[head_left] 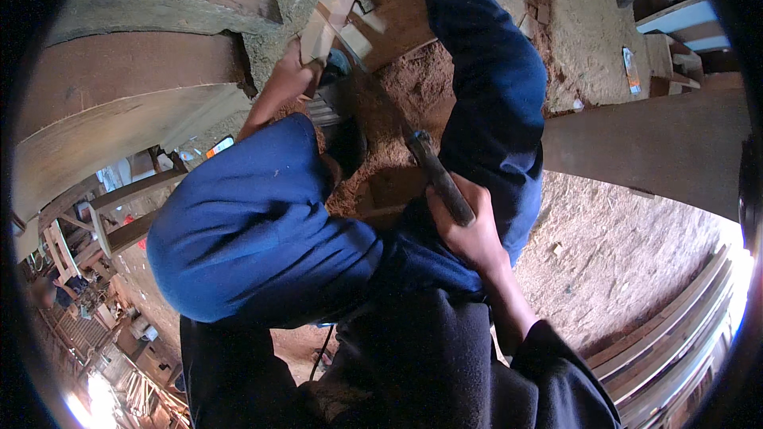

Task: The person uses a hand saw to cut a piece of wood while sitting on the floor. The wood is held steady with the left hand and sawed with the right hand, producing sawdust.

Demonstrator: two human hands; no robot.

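Handsaw [388, 106]: in the head view, its long axis runs slantwise from the handle near the person's right thigh, away and to the left between the legs, its far part crossing the pale board.
Pale board [338, 9]: beyond the knees, left of centre; its length runs away from the person, leaning slightly right, so board and blade cross at an angle. Whether the teeth are sunk into the wood cannot be told.
Right hand [467, 222]: fingers wrapped around the dark handle; the board lies ahead and to the left of them, well apart.
Left hand [292, 79]: closed on the board's near end, with some fingertips hidden; it is the hand nearer the crossing, and the blade passes just to its right.
Brown board [401, 28]: beyond the sawdust, to the right of the pale board.
Sawdust [423, 79]: heaped between the legs, under the blade.
Blue trouser legs [246, 218]: bent on either side of the saw.
Containers: none can be identified for certain; a small blue object [338, 62] behind the blade is too obscured to name.
Stacked planks [675, 342]: lower right, well apart from both hands.
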